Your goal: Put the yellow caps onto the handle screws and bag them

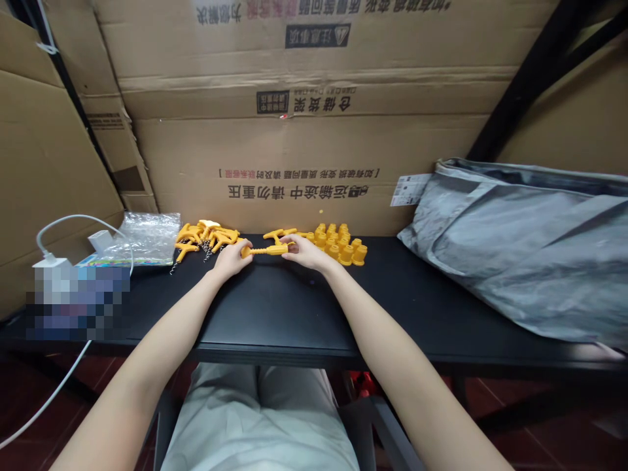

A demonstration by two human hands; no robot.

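Currently, at frame centre, we have one yellow piece (276, 250) in work, left hand (232, 260) closed on one end, right hand (308, 254) gripping the other. We judge it midway: loose corkscrews (187, 249) remain left of centre; yellow cups (345, 252) stand grouped right.

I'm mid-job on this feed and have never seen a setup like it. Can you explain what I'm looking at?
There is no machine here: these are a person's bare hands, seen in one picture from a camera worn on the head, looking forward and down. The left hand and right hand hold opposite ends of a long yellow piece above a black table. Beyond the left hand lies a pile of yellow-handled corkscrews; beside the right hand stand yellow cups. A grey bag sits far right, clear plastic wrap far left, with cardboard behind.
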